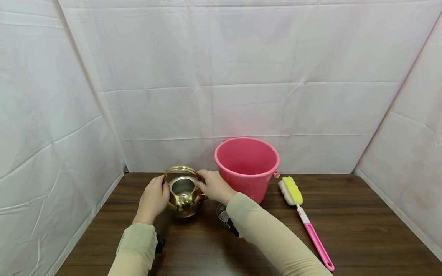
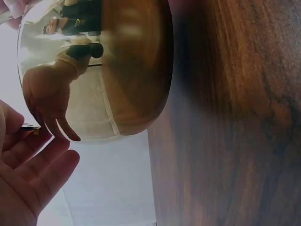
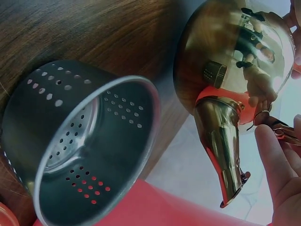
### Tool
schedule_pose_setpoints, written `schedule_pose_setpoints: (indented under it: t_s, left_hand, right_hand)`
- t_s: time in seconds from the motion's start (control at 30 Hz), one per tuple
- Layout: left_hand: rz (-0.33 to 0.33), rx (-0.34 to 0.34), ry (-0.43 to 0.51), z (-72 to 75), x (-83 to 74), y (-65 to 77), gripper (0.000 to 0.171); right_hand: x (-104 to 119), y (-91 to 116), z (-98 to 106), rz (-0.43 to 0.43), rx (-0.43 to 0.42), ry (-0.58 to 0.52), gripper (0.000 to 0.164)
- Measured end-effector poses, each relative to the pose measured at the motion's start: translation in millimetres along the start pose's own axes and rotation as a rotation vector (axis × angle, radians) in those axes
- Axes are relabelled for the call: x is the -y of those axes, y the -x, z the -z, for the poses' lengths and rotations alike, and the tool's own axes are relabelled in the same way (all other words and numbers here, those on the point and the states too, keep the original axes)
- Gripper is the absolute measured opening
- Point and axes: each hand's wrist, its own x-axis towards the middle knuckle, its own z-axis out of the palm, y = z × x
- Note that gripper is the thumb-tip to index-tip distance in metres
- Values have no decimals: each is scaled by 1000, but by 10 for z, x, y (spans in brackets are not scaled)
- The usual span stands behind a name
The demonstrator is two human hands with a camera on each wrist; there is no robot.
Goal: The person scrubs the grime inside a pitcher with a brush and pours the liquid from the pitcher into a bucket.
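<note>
A shiny gold teapot [image 1: 184, 205] with an uncovered round mouth is between the two hands, its base close over the table. My left hand [image 1: 153, 199] pinches the left end of its arched handle [image 1: 181, 168] between thumb and fingertips, the other fingers spread out in the left wrist view. On the opposite side, my right hand [image 1: 215, 186] grips the handle's right end, above the spout [image 3: 218, 146]. A metal strainer basket [image 3: 28, 113] with groups of punched holes lies tipped on its side below the right wrist, its open end facing the right wrist camera.
A pink bucket [image 1: 246, 182] stands upright at the back, just right of the teapot. Farther right lies a sponge brush [image 1: 310, 226] with a yellow and white head and a pink handle. White cloth [image 1: 248, 76] walls in the dark wooden table [image 1: 362, 226].
</note>
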Motion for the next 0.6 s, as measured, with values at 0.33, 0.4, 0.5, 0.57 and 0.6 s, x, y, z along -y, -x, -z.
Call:
schedule_pose_setpoints:
  t_s: [0.33, 0.4, 0.5, 0.57, 0.6]
  left_hand:
    - [5, -35, -9, -18, 97, 29, 33]
    - [7, -32, -12, -20, 123, 40, 33]
    - [16, -22, -12, -20, 165, 61, 34]
    - [25, -17, -8, -15, 180, 76, 34]
    - [30, -17, -5, -13, 187, 81, 34]
  right_hand:
    - [1, -77, -109, 20, 9, 28, 22]
    - [3, -88, -141, 22, 11, 38, 22]
    - [10, -101, -189, 26, 23, 46, 21]
    - [15, -107, -214, 34, 27, 48, 20]
    - [15, -113, -224, 37, 29, 50, 20]
